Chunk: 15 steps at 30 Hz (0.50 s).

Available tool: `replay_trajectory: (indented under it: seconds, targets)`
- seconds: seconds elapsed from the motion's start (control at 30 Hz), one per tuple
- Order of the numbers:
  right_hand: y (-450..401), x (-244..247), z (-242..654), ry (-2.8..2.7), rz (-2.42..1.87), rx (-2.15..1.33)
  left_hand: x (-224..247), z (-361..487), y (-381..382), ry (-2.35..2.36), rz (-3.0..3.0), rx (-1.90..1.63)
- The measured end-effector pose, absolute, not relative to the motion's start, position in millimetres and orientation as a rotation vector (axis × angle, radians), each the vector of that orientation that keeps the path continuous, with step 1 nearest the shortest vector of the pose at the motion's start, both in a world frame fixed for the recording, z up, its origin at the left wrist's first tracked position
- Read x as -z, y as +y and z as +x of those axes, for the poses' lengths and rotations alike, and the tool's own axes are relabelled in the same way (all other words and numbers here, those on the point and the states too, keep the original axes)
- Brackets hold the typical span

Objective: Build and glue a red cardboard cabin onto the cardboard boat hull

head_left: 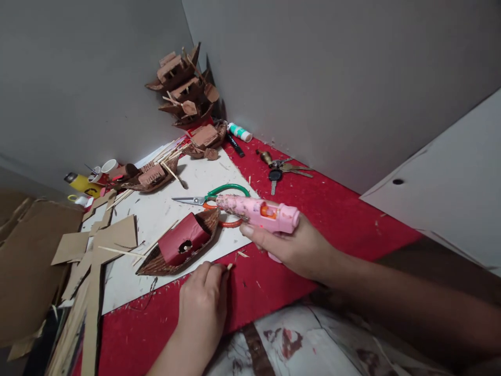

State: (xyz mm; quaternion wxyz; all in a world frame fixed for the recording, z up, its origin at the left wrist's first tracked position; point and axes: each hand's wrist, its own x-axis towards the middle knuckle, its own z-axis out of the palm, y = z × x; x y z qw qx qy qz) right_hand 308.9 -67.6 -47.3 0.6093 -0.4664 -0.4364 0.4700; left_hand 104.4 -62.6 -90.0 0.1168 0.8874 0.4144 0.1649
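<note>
My right hand (289, 245) is wrapped round a pink glue gun (250, 209), whose nozzle end points left over the scissors. My left hand (205, 297) is closed near the front edge of the red cloth, with the tip of a small light stick (229, 267) showing at its fingers. Just beyond my left hand lies a brown model boat (156, 262) with a dark red curved roof (180, 240) that has a ragged dark hole. Scissors (195, 200) with green and orange handles rest on the white board (129, 290) behind the boat.
Other model boats (151, 177) stand behind, some stacked (183, 89) in the corner. Cardboard strips (94, 292) lie at left near a yellow bottle (81, 184) and cups (109, 166). Keys (275, 177), a marker (235, 146) and a white-green tube (240, 132) are on the red cloth (332, 209).
</note>
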Motion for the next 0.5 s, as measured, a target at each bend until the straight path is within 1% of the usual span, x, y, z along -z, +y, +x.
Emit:
replay_trajectory:
  seconds: [0.07, 0.13, 0.2, 0.27, 0.43, 0.5]
  targets:
    - [-69, 47, 309, -1.03, -1.12, -1.105, 83, 103, -65, 1.202, 2.339, -0.56]
    - [-71, 49, 308, -1.054, -1.148, -1.154, 72, 103, -67, 1.199, 1.953, -0.618]
    - [-73, 52, 306, -1.074, -1.141, -1.236, 61, 104, -68, 1.176, 1.59, -0.634]
    - [-76, 54, 301, -1.074, -1.092, -1.337, 54, 105, -67, 1.122, 1.359, -0.615]
    - [-83, 56, 285, -1.054, -0.814, -1.575, 51, 107, -66, 1.01, 1.191, -0.558]
    - [-85, 57, 282, -1.04, -0.781, -1.617, 52, 107, -66, 0.973, 1.159, -0.558]
